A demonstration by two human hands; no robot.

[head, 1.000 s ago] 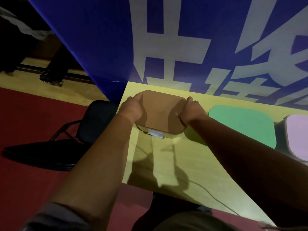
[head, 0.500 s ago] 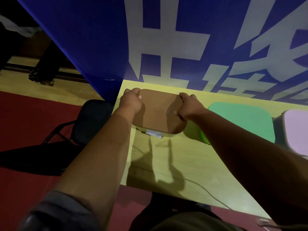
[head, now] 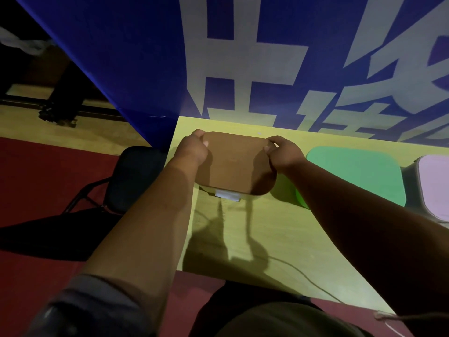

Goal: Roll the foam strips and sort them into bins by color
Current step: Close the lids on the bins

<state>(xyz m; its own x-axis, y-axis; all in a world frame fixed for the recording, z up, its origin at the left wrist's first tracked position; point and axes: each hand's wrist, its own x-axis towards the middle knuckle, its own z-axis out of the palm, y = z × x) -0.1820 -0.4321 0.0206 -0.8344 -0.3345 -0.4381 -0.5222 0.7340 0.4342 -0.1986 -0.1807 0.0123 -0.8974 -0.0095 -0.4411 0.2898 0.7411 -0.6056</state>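
We grip the flat, rounded brown bin lid (head: 235, 164) at its far corners, our left hand (head: 192, 150) and right hand (head: 285, 154) each curled over its edge.

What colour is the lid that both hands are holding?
Brown; the lid shows best in the head view.

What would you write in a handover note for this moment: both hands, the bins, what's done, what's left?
Left hand and right hand each grip a far corner of the brown lid, thumbs on top.
Green lid and pink lid sit to its right on the table; all three bins covered.
Done: nothing visible; no foam strips in view.
Left: rolling and sorting.
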